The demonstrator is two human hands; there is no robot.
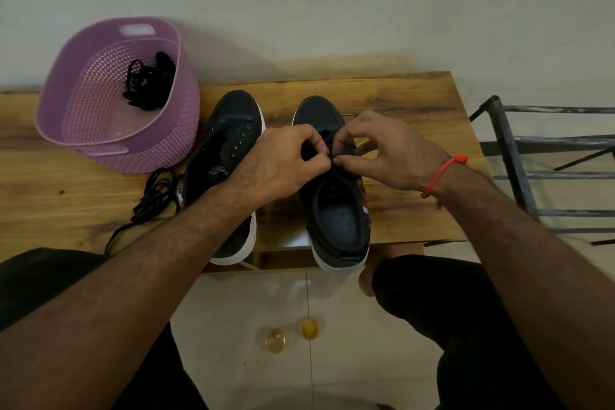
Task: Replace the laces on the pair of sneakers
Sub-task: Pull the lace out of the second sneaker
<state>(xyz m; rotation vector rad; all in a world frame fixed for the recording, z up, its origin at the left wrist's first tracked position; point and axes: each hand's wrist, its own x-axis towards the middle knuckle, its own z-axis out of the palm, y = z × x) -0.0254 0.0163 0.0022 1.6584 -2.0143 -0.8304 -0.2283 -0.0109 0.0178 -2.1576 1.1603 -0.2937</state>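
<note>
A: Where was the shoe being worked on?

B: The right sneaker [336, 196] stood on the tabletop [399, 100] at about 3 o'clock from its mate, toe pointing away toward 12 o'clock, heel just over the near edge. Both hands met over its eyelet rows. The left hand [283, 160] and the right hand [389, 153] each had thumb and forefinger curled in and pressed together on something dark at the tongue, most likely a lace, though the lace itself could hardly be told from the dark upper.

A: And the other one?

B: The left sneaker [229, 156] sat just beside it, eyelets bare and plainly unlaced. A loose black lace [149, 200] lay on the tabletop at 9 o'clock from that shoe, trailing off the near edge. Further out, at 10 o'clock, the purple basket [116, 103] held a bundle of black laces [149, 83].

A: How should the step have been done well?

B: Whether the lace was going in or coming out could not be read. Either way, the person seemed best served by pinching close to the tip, working it squarely through one eyelet at a time, and keeping both ends even. Bracing the shoe with the spare fingers would likely have kept it from sliding toward the edge. The risk seemed to be a twisted lace or a skipped eyelet, hard to spot on such dark fabric.
</note>
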